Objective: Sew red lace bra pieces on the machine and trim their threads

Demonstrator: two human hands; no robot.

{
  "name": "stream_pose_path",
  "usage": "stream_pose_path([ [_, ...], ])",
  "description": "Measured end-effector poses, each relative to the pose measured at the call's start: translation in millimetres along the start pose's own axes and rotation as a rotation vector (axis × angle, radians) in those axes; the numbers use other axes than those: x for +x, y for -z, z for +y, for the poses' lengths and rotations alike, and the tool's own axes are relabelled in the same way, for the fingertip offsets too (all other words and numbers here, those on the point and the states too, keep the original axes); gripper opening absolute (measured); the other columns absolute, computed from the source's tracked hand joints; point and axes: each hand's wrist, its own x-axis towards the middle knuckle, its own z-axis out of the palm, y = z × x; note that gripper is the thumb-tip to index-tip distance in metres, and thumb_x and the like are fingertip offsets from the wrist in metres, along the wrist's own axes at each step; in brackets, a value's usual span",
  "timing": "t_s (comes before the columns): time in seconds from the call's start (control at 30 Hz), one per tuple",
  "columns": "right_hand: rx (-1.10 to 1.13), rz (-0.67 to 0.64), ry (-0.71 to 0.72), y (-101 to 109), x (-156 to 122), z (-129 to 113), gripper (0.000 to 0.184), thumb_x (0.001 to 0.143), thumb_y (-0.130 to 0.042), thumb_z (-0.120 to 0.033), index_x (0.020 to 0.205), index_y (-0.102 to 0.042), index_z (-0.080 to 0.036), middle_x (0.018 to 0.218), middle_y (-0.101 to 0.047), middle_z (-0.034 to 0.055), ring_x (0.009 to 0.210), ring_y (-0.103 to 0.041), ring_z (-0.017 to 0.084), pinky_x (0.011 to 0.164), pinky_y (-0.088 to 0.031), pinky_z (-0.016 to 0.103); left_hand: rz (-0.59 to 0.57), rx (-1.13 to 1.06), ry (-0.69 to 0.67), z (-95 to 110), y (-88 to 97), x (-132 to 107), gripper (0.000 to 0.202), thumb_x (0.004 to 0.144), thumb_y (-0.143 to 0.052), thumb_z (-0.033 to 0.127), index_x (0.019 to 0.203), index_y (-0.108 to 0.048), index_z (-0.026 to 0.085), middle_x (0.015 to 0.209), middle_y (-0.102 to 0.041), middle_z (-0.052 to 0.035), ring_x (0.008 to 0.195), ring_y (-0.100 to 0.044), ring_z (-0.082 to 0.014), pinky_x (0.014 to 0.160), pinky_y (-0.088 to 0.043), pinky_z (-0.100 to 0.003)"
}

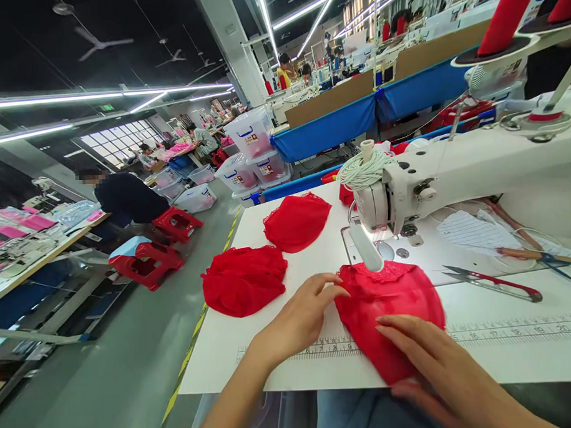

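A red fabric piece [391,304] with a lace edge lies on the white table, its top edge under the sewing machine's needle area [373,251]. My left hand [301,313] touches the left edge of this piece with its fingertips, thumb and index finger slightly apart. Across its lower right part rests my right hand [431,359], fingers stretched out over the cloth and thumb near the table's front edge. Two more red lace-edged pieces, one farther back [297,221] and one crumpled [245,281], lie left of the machine.
Red-handled scissors [498,284] lie right of the cloth, below a paper slip [476,231]. A printed ruler strip [519,331] runs along the tabletop. Red thread cones [506,19] stand above the machine. Plastic boxes [249,134], red stools [147,262] and a seated person [130,194] are beyond.
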Motion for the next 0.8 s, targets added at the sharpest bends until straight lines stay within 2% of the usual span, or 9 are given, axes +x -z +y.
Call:
stream_pose_path([
  [0.07,-0.1,-0.062,0.084,-2.8,-1.2,-6.5,0.046,0.084,-0.057,-0.029,0.128,-0.054,-0.015,0.117,-0.066,0.0158,0.099,-0.063,0.029,0.079,-0.052,0.039,-0.064,0.074,-0.034,1.7,1.4,-10.3,0.057,0.073,-0.044,-0.003,0.119,-0.058,0.028,0.141,-0.045,-0.0071,0.136,-0.033,-0.0283,0.113,-0.014,-0.054],
  [0.13,-0.059,-0.098,0.111,-1.6,1.9,-12.1,0.034,0.084,-0.053,-0.02,0.116,-0.062,-0.018,0.11,-0.07,0.0126,0.09,-0.065,0.027,0.072,-0.052,0.038,-0.074,0.052,-0.051,5.2,1.7,-16.0,0.035,0.077,-0.053,0.004,0.102,-0.065,0.026,0.13,-0.057,-0.0078,0.136,-0.033,-0.0305,0.113,-0.004,-0.057],
  [0.17,0.051,-0.141,0.079,1.0,4.6,-14.5,0.027,0.085,-0.05,-0.018,0.106,-0.065,-0.021,0.103,-0.072,0.0098,0.083,-0.065,0.025,0.068,-0.051,0.035,-0.087,-0.008,-0.044,8.0,2.6,-17.1,0.024,0.08,-0.055,0.009,0.094,-0.067,0.024,0.116,-0.064,-0.0074,0.131,-0.041,-0.0297,0.114,-0.006,-0.055],
  [0.23,0.382,-0.258,-0.084,9.4,11.6,-17.3,0.025,0.089,-0.042,-0.021,0.088,-0.066,-0.024,0.083,-0.071,0.0043,0.069,-0.063,0.019,0.061,-0.049,0.029,-0.134,-0.201,0.042,14.9,6.2,-16.5,0.015,0.088,-0.052,0.021,0.087,-0.067,0.023,0.087,-0.068,-0.0039,0.105,-0.058,-0.0239,0.11,-0.023,-0.045],
  [0.3,0.688,-0.331,-0.365,18.6,20.1,-15.6,0.032,0.094,-0.037,-0.032,0.079,-0.064,-0.024,0.071,-0.066,0.0013,0.062,-0.059,0.016,0.058,-0.046,0.026,-0.126,-0.425,0.195,20.8,10.0,-11.9,0.021,0.092,-0.048,0.033,0.086,-0.065,0.021,0.076,-0.062,-0.0012,0.078,-0.057,-0.0171,0.086,-0.042,-0.032],
  [0.37,0.84,-0.273,-0.637,24.7,29.1,-8.4,0.038,0.093,-0.04,-0.047,0.076,-0.064,-0.023,0.07,-0.065,0.0012,0.064,-0.058,0.017,0.058,-0.046,0.026,-0.06,-0.61,0.312,22.5,9.6,-3.8,0.026,0.091,-0.05,0.042,0.084,-0.061,0.019,0.074,-0.056,0.0004,0.066,-0.048,-0.0133,0.063,-0.038,-0.024],
  [0.5,0.939,-0.078,-0.914,23.6,44.4,12.4,0.044,0.081,-0.052,-0.061,0.083,-0.069,-0.021,0.073,-0.068,0.0027,0.07,-0.061,0.022,0.064,-0.05,0.031,0.033,-0.832,0.385,14.5,-7.1,17.4,0.033,0.086,-0.055,0.051,0.082,-0.054,0.018,0.07,-0.047,0.0035,0.061,-0.037,-0.0102,0.055,-0.027,-0.022],
  [0.67,0.98,0.134,-0.97,12.9,50.9,25.9,0.04,0.081,-0.054,-0.06,0.087,-0.069,-0.024,0.086,-0.07,0.0042,0.092,-0.061,0.027,0.082,-0.05,0.036,0.036,-0.94,0.442,7.7,-24.8,36.8,0.039,0.079,-0.062,0.055,0.075,-0.053,0.017,0.07,-0.045,0.0038,0.063,-0.037,-0.0103,0.058,-0.027,-0.023],
  [0.8,1.001,0.153,-0.981,8.9,49.8,27.0,0.037,0.081,-0.056,-0.059,0.085,-0.066,-0.023,0.085,-0.069,0.0039,0.093,-0.061,0.027,0.088,-0.048,0.037,0.021,-1.011,0.466,10.5,-23.3,45.1,0.038,0.072,-0.07,0.052,0.075,-0.056,0.016,0.07,-0.053,0.0027,0.064,-0.044,-0.011,0.061,-0.031,-0.023],
])
